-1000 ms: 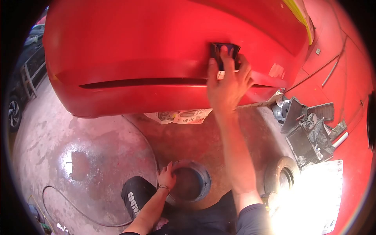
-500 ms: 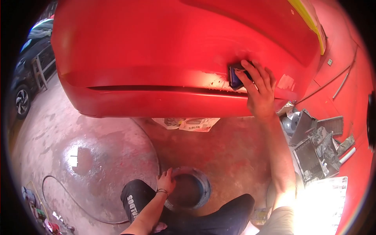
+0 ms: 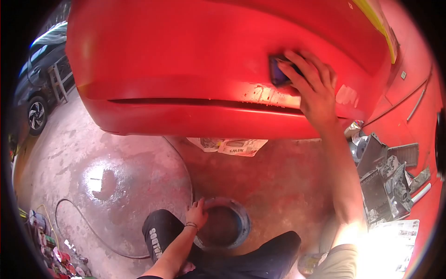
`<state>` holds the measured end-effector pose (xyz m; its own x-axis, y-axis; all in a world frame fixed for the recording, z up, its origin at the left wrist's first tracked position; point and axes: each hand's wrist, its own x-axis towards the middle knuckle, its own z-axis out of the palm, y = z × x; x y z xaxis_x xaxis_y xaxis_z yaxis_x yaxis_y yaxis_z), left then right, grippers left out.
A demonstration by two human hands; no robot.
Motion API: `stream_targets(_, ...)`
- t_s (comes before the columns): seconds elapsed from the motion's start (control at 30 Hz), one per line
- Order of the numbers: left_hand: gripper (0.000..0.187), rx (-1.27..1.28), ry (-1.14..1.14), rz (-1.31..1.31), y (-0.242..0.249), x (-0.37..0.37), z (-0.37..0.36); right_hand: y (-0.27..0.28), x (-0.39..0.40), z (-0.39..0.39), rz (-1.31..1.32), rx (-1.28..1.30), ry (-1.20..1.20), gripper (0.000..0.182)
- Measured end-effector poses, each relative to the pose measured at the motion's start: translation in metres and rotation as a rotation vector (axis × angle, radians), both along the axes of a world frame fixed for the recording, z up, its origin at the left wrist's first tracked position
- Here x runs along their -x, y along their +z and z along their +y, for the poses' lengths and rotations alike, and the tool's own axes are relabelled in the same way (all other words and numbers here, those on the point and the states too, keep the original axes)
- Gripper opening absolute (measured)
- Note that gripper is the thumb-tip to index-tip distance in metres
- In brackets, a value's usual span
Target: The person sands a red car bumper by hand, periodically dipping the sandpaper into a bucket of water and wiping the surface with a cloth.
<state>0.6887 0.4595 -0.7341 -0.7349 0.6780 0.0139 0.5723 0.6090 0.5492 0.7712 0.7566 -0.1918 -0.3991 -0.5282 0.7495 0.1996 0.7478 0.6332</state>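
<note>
My right hand (image 3: 317, 88) is closed around a dark sanding block (image 3: 278, 72), slightly blurred, held against the red car bumper (image 3: 186, 60). Wet drops and a glossy patch show on the bumper just below the block, above its long dark slot. Low between my knees stands a round bucket (image 3: 245, 225) with dark liquid inside. My left hand (image 3: 196, 215) rests at the bucket's left rim with its fingers curled over the edge. The fingertips are partly hard to make out.
Newspaper (image 3: 241, 147) hangs under the bumper. A hose (image 3: 88, 228) curves over the wet floor on the left. Dark car parts (image 3: 378, 190) lie heaped at the right, near bright paper sheets (image 3: 395, 242). Another car (image 3: 39, 88) stands far left.
My right hand has slid the sanding block up the bumper, away from the slot, uncovering more wet surface. My left hand stays at the bucket rim. The view has shifted slightly.
</note>
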Motion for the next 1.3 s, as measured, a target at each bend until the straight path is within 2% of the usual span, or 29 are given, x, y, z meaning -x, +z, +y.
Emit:
stream_targets(0.23, 0.074, -0.003, 0.004, 0.021, 0.001, -0.002, -0.002, 0.001, 0.017, -0.025, -0.055, -0.040, -0.022, 0.044)
stream_targets(0.37, 0.075, 0.004, 0.013, -0.006, -0.002, 0.002, 0.001, -0.005, 0.000, 0.006, -0.014, 0.015, -0.012, 0.046)
stream_targets(0.53, 0.077, 0.004, 0.006, -0.008, -0.007, 0.000, 0.001, -0.004, 0.014, -0.019, -0.012, -0.001, -0.022, 0.045)
stream_targets(0.63, 0.078, 0.022, 0.003, -0.007, -0.004, 0.003, 0.001, -0.006, -0.014, 0.006, 0.020, 0.088, -0.023, 0.054)
stream_targets(0.83, 0.081, 0.042, -0.006, -0.024, -0.001, 0.000, 0.001, -0.011, 0.017, -0.026, 0.027, 0.059, -0.006, 0.056)
stream_targets(0.93, 0.082, 0.055, 0.002, -0.022, -0.004, 0.004, 0.002, -0.007, -0.005, 0.010, 0.074, 0.050, -0.036, 0.058)
stream_targets(1.03, 0.082, 0.046, 0.005, -0.021, 0.000, -0.001, 0.001, -0.018, 0.005, -0.008, 0.049, 0.069, -0.044, 0.060)
stream_targets(1.13, 0.081, 0.048, 0.014, 0.001, 0.006, -0.001, 0.000, -0.030, 0.025, -0.024, 0.076, 0.151, 0.040, 0.061)
stream_targets(1.3, 0.078, 0.041, 0.003, -0.012, 0.003, 0.000, 0.001, -0.008, 0.018, 0.003, 0.243, 0.188, -0.023, 0.062)
